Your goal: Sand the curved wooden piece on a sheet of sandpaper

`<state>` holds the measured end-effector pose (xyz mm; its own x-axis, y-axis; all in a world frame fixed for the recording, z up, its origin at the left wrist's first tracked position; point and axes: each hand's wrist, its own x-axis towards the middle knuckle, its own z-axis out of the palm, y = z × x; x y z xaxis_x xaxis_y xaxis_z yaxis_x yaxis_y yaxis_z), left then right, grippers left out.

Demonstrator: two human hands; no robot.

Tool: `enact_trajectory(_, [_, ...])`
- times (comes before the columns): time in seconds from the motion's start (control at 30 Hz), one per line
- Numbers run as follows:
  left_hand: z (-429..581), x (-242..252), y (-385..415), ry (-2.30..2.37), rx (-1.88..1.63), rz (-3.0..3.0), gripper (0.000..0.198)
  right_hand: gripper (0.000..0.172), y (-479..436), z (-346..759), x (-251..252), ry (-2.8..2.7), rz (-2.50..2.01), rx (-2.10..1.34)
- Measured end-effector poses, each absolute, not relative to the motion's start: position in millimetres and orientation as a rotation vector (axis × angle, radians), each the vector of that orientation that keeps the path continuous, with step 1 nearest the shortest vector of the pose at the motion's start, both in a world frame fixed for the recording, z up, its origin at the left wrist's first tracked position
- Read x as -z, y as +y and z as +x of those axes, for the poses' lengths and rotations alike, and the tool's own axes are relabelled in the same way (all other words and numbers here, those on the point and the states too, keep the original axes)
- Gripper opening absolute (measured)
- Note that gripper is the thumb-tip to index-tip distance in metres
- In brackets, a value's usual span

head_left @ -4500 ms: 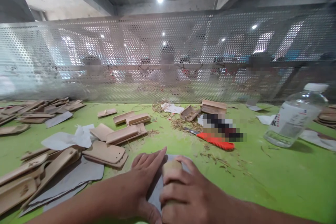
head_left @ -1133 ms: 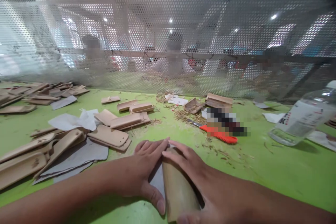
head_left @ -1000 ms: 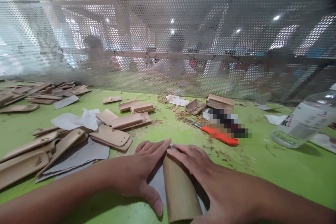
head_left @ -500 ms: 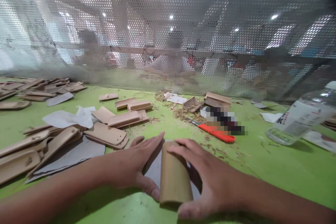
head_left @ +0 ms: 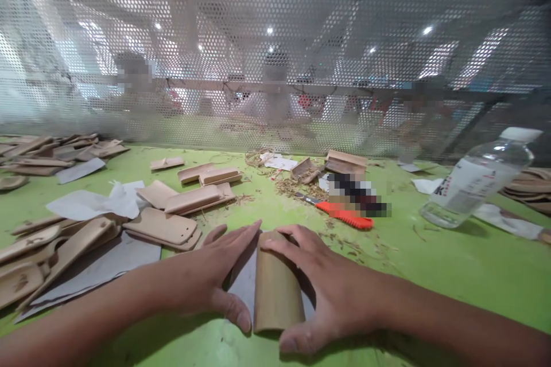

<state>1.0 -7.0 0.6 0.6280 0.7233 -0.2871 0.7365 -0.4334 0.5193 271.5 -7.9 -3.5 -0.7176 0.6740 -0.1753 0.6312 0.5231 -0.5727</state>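
A split bamboo piece (head_left: 279, 287) lies with its curved side up on a pale grey sheet (head_left: 243, 282), directly before me. My right hand (head_left: 321, 292) spans its right side, index fingertip on the far end and thumb at the near right corner. To the left, my left hand (head_left: 228, 275) lies stretched over the sheet's edge, fingers straight, thumb apart and close to the bamboo's near left corner; nothing is in it. Beyond the hands is an orange-handled utility knife (head_left: 344, 215) among wood shavings (head_left: 293, 186).
Carved bamboo pieces (head_left: 161, 225) and crumpled white paper (head_left: 97, 200) lie at left, with a larger pile (head_left: 60, 152) behind. A clear plastic bottle (head_left: 473, 178) stands at right. A perforated metal screen (head_left: 241, 63) closes off the green table's (head_left: 465, 281) back; blurred people show through it.
The whole view has shifted slightly, so most things appear further left. Both hands keep nearly the same pose around the bamboo piece.
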Motion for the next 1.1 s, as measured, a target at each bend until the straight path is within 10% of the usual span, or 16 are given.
enact_trajectory(0.33, [2.0,-3.4,-9.2,1.145,0.040,2.240,0.132,0.077,22.5,289.5,8.1,-1.919,-0.973,-1.232])
enact_trajectory(0.53, [4.7,-5.3,-8.8,1.174,0.075,2.204,0.131,0.097,24.3,288.1,11.2,-1.677,-0.838,-1.574])
enact_trajectory(0.8, [0.2,-11.8,-10.2,1.170,0.133,2.243,0.122,0.125,23.5,300.4,17.0,-2.431,-1.046,-0.802])
enact_trajectory(1.1, [4.4,-14.2,-8.8,1.102,-0.009,2.313,0.107,0.103,26.9,293.8,18.9,-2.092,-1.125,-0.723])
